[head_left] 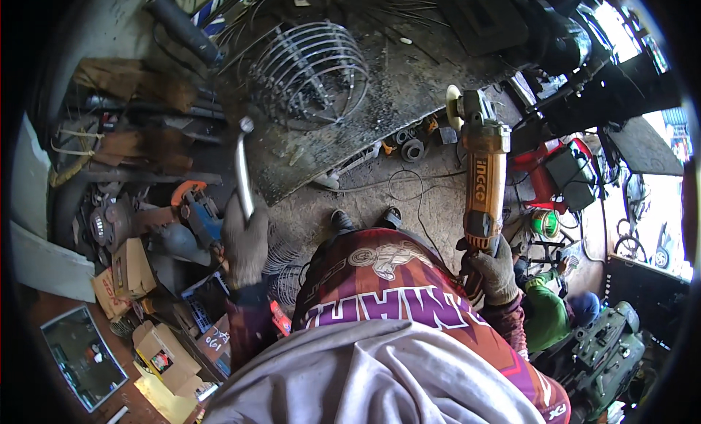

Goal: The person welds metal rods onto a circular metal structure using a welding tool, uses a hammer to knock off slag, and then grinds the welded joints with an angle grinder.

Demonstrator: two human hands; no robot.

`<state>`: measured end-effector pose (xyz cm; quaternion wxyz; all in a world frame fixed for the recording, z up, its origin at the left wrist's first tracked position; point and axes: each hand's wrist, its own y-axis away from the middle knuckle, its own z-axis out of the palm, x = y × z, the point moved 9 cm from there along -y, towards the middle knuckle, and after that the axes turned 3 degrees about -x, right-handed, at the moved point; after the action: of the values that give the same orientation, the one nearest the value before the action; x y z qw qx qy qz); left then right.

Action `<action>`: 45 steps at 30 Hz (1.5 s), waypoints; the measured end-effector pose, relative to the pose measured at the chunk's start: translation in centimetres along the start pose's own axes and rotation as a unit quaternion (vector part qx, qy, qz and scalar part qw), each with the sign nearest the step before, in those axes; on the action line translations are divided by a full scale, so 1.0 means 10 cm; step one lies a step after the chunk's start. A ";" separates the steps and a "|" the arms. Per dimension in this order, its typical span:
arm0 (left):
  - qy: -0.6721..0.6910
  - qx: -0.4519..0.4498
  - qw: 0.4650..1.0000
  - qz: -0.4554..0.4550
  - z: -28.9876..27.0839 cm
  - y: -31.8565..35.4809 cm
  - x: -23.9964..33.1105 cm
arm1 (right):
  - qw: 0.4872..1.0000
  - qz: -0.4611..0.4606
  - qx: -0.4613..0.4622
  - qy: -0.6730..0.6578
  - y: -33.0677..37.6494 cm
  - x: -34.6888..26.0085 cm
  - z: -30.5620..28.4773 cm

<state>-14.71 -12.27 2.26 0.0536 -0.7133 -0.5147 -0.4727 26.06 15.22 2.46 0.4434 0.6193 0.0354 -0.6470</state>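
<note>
A grey work glove covers my left hand (245,243), whose fingers are closed round a silver wrench (242,165). The wrench points up and away, its head near the left edge of the dark metal worktable (292,161). In my gloved right hand (495,272) is an orange and black angle grinder (485,179), gripped by the rear of its body. Its pale disc (454,106) faces left, beyond the table's right edge. On the tabletop sits a round cage of welded metal rods (314,74), apart from both hands.
Thin rods and a dark tube (182,26) lie at the table's far left. Open cardboard boxes (168,355) crowd the lower left. A cable (423,205) trails across the floor. A co-worker in green (544,314) crouches at right, by a green machine (602,362).
</note>
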 end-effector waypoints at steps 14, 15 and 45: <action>-0.157 -0.033 0.915 0.370 1.86 -0.39 2.05 | 0.996 -0.089 0.008 0.022 0.10 -0.29 -0.26; -0.174 -0.038 0.932 0.316 1.91 -0.47 2.16 | 0.996 -0.086 0.012 0.027 0.12 -0.28 -0.24; -0.334 -0.029 0.820 0.464 0.47 -0.78 0.89 | 0.985 0.026 0.171 0.021 0.47 0.52 2.23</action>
<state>-17.72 0.03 2.98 0.0705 -0.9831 -0.0953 -0.1395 12.66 -3.63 5.68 0.3466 0.7004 -0.0822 -0.6185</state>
